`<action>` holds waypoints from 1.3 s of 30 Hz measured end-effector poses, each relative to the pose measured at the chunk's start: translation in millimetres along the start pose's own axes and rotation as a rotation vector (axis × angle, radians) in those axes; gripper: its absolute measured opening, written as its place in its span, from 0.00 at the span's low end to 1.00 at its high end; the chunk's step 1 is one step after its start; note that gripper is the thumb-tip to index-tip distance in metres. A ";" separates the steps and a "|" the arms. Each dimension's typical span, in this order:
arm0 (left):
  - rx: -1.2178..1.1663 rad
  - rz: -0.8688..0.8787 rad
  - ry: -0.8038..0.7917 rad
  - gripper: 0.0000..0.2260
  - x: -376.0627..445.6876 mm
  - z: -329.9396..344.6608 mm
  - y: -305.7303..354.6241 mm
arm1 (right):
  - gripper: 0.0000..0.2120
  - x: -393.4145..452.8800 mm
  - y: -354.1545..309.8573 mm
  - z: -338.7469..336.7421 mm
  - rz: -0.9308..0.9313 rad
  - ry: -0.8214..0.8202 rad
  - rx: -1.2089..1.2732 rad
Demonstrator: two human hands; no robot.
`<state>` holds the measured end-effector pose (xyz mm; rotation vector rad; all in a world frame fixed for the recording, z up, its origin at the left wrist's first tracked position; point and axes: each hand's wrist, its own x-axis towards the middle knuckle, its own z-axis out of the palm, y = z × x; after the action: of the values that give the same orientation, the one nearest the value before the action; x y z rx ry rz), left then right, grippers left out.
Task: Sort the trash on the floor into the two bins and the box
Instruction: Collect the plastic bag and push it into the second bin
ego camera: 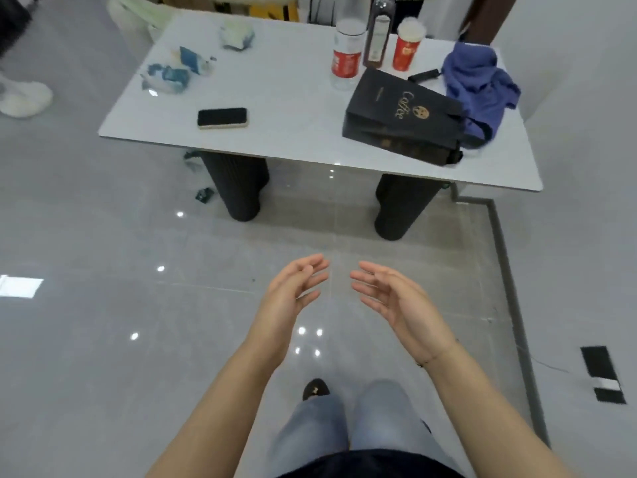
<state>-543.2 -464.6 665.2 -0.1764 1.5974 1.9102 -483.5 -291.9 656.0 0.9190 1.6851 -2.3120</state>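
My left hand (293,288) and my right hand (389,294) hover over the grey floor in front of me, palms facing each other, fingers relaxed, holding nothing. Two small bits of trash lie on the floor by the table's left leg: a dark green crumpled scrap (204,194) and a pale wrapper (191,159) further back. No bin or box is in view.
A white table (282,132) on two black legs stands ahead, bearing a phone (222,118), blue wrappers (169,77), a black coffee bag (403,120), bottles (346,53), a red cup (406,46) and a blue cloth (479,88). A wall runs along the right. Someone's white shoe (24,98) is at far left.
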 end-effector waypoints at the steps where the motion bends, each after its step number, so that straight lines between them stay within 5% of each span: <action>1: -0.029 0.006 0.032 0.12 2.9 -17.6 9.7 | 0.13 8.1 -3.9 20.5 -0.004 -0.025 -0.033; 9: -0.264 0.065 0.242 0.11 49.4 -166.7 76.1 | 0.13 103.8 -29.6 191.1 -0.032 -0.199 -0.203; 22: -0.260 0.111 0.444 0.11 171.5 -434.6 224.9 | 0.12 288.7 -61.9 496.0 0.047 -0.301 -0.161; 30: -0.254 0.041 0.388 0.12 264.7 -562.9 298.9 | 0.12 380.3 -86.0 625.6 0.045 -0.258 -0.168; 39: -0.157 -0.039 0.202 0.11 425.7 -739.0 418.2 | 0.12 514.9 -115.5 797.8 0.098 0.007 -0.077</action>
<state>-1318.5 -1011.8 622.5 -0.4769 1.5570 2.0413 -1262.0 -846.4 619.7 0.9731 1.6793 -2.1684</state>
